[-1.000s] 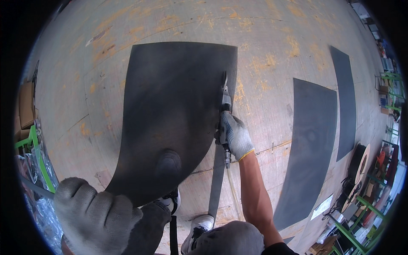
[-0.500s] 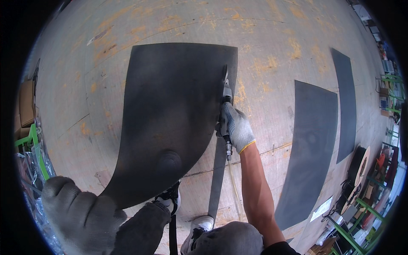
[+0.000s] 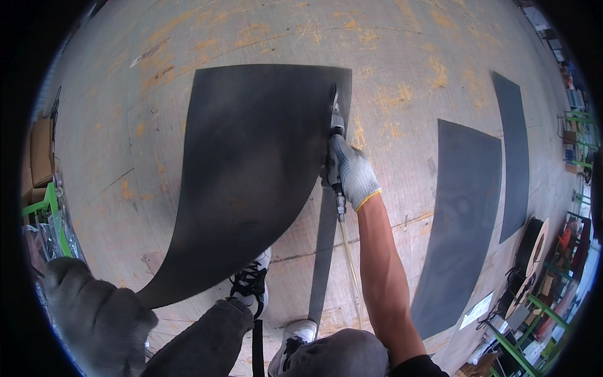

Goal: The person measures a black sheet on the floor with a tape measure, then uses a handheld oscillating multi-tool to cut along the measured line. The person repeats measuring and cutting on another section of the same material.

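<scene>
"Black sheet (image 3: 251, 157) is the reference part. It lies on the wooden floor (image 3: 119, 144) at its far end, and its near end curves upward. State why its near left corner is raised."

"Your gloved left hand (image 3: 97, 317) grasps that corner with curled fingers, wrist out of view. Raising it probably leaves room along the sheet's near right edge for the power tool (image 3: 336, 119)."

"State the second grip and pose."

"Your gloved right hand (image 3: 355, 173) is clenched around the tool's body at the sheet's right margin. Your bare right forearm (image 3: 382, 264) reaches forward, nearly straight, beside the sheet. The tool's nose points at the sheet's far edge, presumably to run parallel to its right side; the hose (image 3: 348, 254) trails back toward you."

"List the parts about the sheet."

"Narrow strip (image 3: 321, 264): from below the tool toward your right shoe (image 3: 298, 330); whether the shoe pins it, you cannot tell. Wide grey panel (image 3: 461, 226) and narrower grey panel (image 3: 514, 157): right of the sheet, well apart, likely to leave working space."
</scene>
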The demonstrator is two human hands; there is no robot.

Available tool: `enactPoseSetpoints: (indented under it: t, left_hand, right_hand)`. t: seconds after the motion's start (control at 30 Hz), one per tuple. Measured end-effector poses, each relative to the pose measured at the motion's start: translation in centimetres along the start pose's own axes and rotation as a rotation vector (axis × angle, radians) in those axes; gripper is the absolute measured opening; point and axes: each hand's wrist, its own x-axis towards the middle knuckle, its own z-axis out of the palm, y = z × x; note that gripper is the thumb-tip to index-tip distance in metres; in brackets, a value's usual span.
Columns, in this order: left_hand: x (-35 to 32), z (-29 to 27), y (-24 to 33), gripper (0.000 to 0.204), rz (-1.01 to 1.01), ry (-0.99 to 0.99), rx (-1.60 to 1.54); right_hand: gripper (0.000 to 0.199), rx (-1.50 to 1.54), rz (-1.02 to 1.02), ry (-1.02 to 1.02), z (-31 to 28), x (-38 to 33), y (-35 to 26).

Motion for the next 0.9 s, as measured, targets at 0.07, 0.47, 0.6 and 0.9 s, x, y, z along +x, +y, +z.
enactPoseSetpoints:
  t: [0.07, 0.47, 0.6, 0.9]
  left_hand:
    - [-0.3, -0.1, -0.2, 0.029, -0.009, 0.005, 0.01]
    - [-1.6, -0.6, -1.4, 0.029, -0.055, 0.003, 0.03]
    - [-2.0, -0.7, -1.8, 0.029, -0.071, 0.0, 0.036]
    - [-2.7, -0.9, -2.5, 0.028, -0.091, -0.006, 0.053]
  right_hand:
    - [0.036, 0.068, 0.042, 0.013, 0.2, 0.4, -0.2]
    - [0.04, 0.035, -0.003, 0.01, 0.8, 2.8, -2.8]
    - [0.042, 0.016, -0.011, 0.016, 0.8, 3.6, -3.6]
    - [0.043, 0.002, -0.067, -0.018, 1.3, 5.0, -5.1]
